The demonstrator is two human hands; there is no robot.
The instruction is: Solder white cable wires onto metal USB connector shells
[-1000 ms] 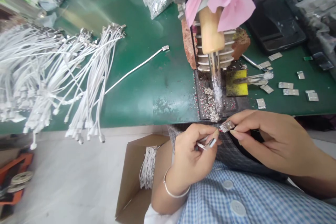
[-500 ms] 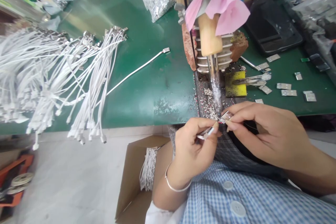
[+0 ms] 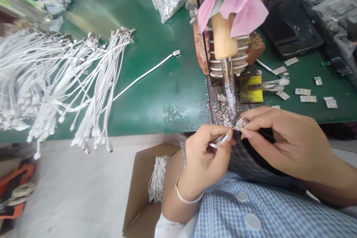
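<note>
Metal plug (image 3: 242, 122): at the near edge of the table (image 3: 150, 96), held up just under the soldering iron's tip, red wire showing at its end. Can't tell if tip and plug touch.

Right hand (image 3: 290, 143): thumb and index pinched on the plug, narrow grip. Left hand (image 3: 208, 156): thumb and fingers closed on a white cable (image 3: 213, 144), its small connector poking out between them; fingertips right beside the plug's wire end. Thin bracelet (image 3: 187, 197) on left wrist.

Soldering iron (image 3: 225, 41): wooden handle, tip pointing down to the near edge, pink cloth (image 3: 245, 3) tied above the handle. Solder crumbs (image 3: 221, 106) on the dark plate around the tip. Wire coil and brick chunks behind.

Right of the iron: yellow sponge (image 3: 255, 95) with a metal tool (image 3: 269, 84) across it, then loose metal plugs (image 3: 308, 99) scattered toward the near edge. Black tray (image 3: 290, 26) farther back.

Left: one cable (image 3: 145, 70) lying alone, then a big cable heap (image 3: 55, 81), ends hanging over the near edge. Bag of metal parts (image 3: 167, 0) toward the far edge. Below table: cardboard box (image 3: 139, 182) holding a cable bundle (image 3: 158, 184).
</note>
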